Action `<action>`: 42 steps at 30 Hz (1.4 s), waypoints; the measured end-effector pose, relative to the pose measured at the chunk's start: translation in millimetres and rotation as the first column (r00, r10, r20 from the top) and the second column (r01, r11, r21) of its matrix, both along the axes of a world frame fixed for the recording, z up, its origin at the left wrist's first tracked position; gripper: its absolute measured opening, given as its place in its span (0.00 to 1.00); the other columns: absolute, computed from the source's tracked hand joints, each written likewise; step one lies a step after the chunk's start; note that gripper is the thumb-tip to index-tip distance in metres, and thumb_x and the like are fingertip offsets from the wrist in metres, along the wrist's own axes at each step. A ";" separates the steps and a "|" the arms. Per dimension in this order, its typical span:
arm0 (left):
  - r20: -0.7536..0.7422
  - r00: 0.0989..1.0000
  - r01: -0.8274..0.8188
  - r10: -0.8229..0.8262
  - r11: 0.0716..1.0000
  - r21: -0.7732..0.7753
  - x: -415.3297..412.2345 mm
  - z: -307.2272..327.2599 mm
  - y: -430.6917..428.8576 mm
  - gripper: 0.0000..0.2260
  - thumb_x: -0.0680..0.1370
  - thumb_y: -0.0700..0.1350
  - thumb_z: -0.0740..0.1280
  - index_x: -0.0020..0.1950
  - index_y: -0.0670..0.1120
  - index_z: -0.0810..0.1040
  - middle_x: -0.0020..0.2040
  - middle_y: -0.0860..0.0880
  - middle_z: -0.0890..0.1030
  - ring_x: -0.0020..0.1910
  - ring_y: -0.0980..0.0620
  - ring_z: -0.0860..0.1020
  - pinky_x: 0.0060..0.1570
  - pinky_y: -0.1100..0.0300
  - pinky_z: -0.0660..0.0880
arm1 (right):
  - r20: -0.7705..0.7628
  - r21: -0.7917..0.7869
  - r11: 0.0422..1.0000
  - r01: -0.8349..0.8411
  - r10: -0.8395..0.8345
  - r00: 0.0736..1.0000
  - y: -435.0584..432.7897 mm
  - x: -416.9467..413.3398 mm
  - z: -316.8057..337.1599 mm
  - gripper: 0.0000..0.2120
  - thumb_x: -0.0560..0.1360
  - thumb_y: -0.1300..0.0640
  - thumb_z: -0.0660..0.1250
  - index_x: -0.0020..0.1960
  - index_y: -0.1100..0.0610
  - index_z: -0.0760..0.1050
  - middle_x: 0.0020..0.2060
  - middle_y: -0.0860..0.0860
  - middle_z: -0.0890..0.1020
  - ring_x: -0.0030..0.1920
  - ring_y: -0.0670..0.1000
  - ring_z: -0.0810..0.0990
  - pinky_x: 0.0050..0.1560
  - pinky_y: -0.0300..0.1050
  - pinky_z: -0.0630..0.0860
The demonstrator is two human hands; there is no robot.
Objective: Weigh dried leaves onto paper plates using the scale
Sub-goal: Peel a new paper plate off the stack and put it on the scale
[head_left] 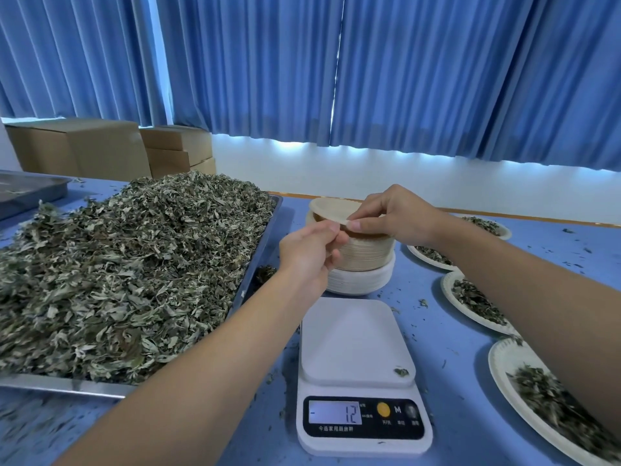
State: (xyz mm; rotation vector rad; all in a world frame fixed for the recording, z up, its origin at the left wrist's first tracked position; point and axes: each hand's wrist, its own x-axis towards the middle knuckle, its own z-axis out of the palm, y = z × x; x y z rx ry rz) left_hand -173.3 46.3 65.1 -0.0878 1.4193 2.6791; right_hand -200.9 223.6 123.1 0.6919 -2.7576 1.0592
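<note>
A white digital scale (356, 344) sits on the blue table in front of me, its platform bare except for a leaf scrap; the display reads -12. Behind it stands a stack of paper plates (364, 264). My left hand (309, 253) and my right hand (393, 213) both pinch the near rim of the top paper plate (331, 208), which is tilted up off the stack. A big heap of dried leaves (127, 264) fills a metal tray (60, 386) on the left.
Several paper plates with leaf portions (477, 304) line the right side of the table. Another metal tray (27, 190) lies at the far left, cardboard boxes (100, 146) behind it. Leaf crumbs litter the table.
</note>
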 end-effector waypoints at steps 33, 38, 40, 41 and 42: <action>0.203 0.965 -0.166 0.167 0.986 -0.022 4.1 -15.6 -22.3 0.12 0.80 0.36 0.60 0.38 0.44 0.74 0.29 0.47 0.77 0.30 0.46 0.74 0.32 0.55 0.72 | -0.311 0.118 0.988 0.096 -0.055 0.949 -27.0 165.0 -52.4 0.06 0.76 0.51 0.75 0.52 0.50 0.87 0.44 0.41 0.81 0.43 0.44 0.81 0.49 0.40 0.76; 0.047 0.912 -0.396 0.407 0.904 -0.159 7.4 -10.4 -27.7 0.04 0.80 0.36 0.61 0.47 0.42 0.75 0.37 0.47 0.73 0.34 0.49 0.68 0.36 0.57 0.66 | -0.281 0.121 0.988 0.100 -0.063 0.958 -25.0 188.0 -80.5 0.07 0.77 0.48 0.72 0.52 0.46 0.87 0.46 0.39 0.80 0.44 0.45 0.79 0.53 0.42 0.72; -0.039 0.898 -0.436 0.438 0.876 -0.206 10.8 -5.3 -31.4 0.04 0.80 0.38 0.62 0.48 0.44 0.75 0.41 0.47 0.74 0.38 0.50 0.69 0.41 0.56 0.68 | -0.279 0.164 0.981 0.100 -0.052 0.959 -27.1 190.7 -89.7 0.06 0.77 0.48 0.73 0.53 0.44 0.87 0.47 0.38 0.80 0.45 0.45 0.78 0.56 0.43 0.68; -0.083 0.895 -0.445 0.438 0.867 -0.225 12.0 -3.3 -33.1 0.04 0.80 0.38 0.62 0.48 0.44 0.75 0.42 0.47 0.74 0.40 0.50 0.70 0.42 0.55 0.69 | -0.269 0.177 0.979 0.100 -0.049 0.962 -28.5 190.7 -93.4 0.06 0.78 0.48 0.73 0.53 0.43 0.86 0.48 0.38 0.79 0.47 0.45 0.78 0.57 0.42 0.66; -0.127 0.891 -0.454 0.436 0.855 -0.248 12.8 -1.6 -34.4 0.05 0.80 0.39 0.62 0.46 0.45 0.76 0.43 0.47 0.74 0.41 0.50 0.70 0.43 0.55 0.70 | -0.252 0.183 0.978 0.099 -0.050 0.966 -30.1 189.9 -96.0 0.06 0.78 0.48 0.73 0.53 0.43 0.86 0.49 0.38 0.79 0.48 0.44 0.77 0.58 0.41 0.65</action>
